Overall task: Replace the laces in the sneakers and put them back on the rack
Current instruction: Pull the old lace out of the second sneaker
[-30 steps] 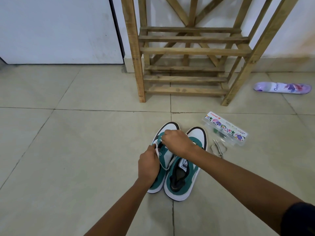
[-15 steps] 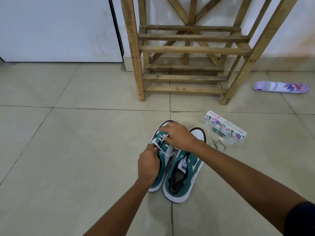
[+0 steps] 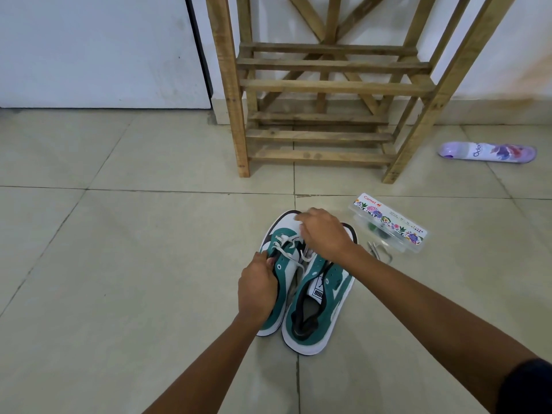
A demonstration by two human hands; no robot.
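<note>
With my left hand (image 3: 258,289) gripping the near-left green-and-white suede sneaker (image 3: 279,264) and my right hand (image 3: 324,233) pinching its white lace (image 3: 285,243), I'm lacing only halfway, its laceless twin (image 3: 318,306) and the far, empty wooden slatted rack (image 3: 322,85) waiting.

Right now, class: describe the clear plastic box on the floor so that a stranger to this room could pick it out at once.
Start at the wooden rack against the wall and come forward to the pair of green-and-white sneakers on the tiles. The clear plastic box lies just right of them. Its flower-patterned label strip with red lettering sets it apart from the purple spray can lying further back.
</note>
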